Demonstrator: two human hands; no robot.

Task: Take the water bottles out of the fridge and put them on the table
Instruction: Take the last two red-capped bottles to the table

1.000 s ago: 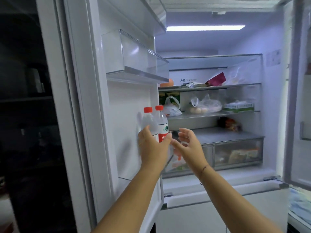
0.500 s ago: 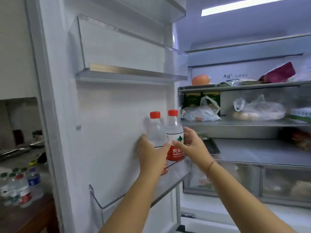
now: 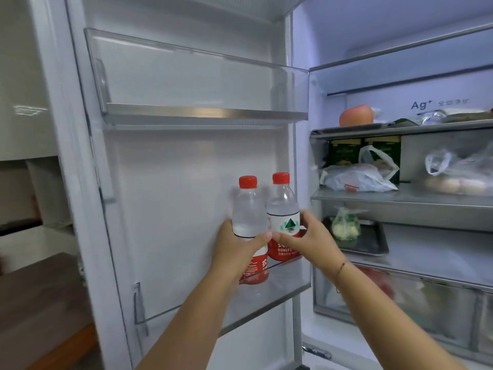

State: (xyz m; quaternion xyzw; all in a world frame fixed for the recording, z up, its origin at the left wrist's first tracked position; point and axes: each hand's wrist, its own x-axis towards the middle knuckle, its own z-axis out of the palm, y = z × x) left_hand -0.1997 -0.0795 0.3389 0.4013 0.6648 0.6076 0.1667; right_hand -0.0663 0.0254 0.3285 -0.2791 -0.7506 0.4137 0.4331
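Note:
Two clear water bottles with red caps and red-and-white labels stand side by side in the lower door bin point(image 3: 280, 295) of the open fridge door. My left hand point(image 3: 234, 252) is wrapped around the left bottle point(image 3: 249, 209), which looks slightly blurred and raised in the bin. My right hand point(image 3: 306, 239) grips the right bottle point(image 3: 282, 206) around its label. Both bottles are upright and touch each other.
An empty clear door bin point(image 3: 202, 84) hangs above the bottles. The fridge interior on the right holds shelves with plastic bags point(image 3: 357, 177), an orange fruit point(image 3: 356, 116), a dark tray point(image 3: 373, 244) and drawers. A brown wooden table point(image 3: 40, 297) lies at the lower left beyond the door.
The view has moved closer to the door. My right hand has closed around the right bottle, and the left bottle has shifted slightly in my left hand.

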